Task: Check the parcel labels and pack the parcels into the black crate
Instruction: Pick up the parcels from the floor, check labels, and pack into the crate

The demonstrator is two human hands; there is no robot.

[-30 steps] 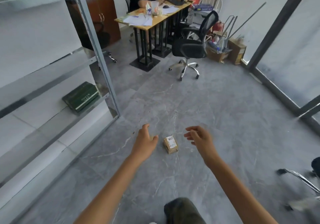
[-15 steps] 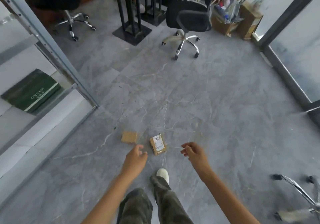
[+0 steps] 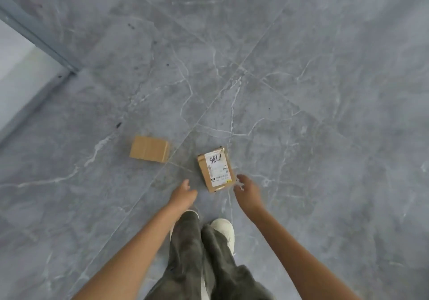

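Step in hand: I am judging this to be the pick-up of the labelled parcel (image 3: 216, 172) from the floor (image 3: 301, 90), so that its label can be checked.
Doing it well: I am planning one hand on each long side, keeping the label face up so I am reading it as it rises. The box is looking light and rigid, so a gentle squeeze should do.
Left hand (image 3: 182, 194): it is hovering near the parcel's near left corner, apart from it, with fingers relaxed and holding nothing.
Right hand (image 3: 247, 191): it is hovering just beside the near right corner, fingers spread wide and holding nothing. I cannot tell whether a fingertip is touching.
Parcel's look: it is lying flat, just beyond my shoes (image 3: 222, 227). It is a small brown carton whose white label is showing black handwriting, and the print is too small to read.
Plain parcel (image 3: 149, 149): it is lying to the left, apart, showing no label.
Black crate: it is not showing here.
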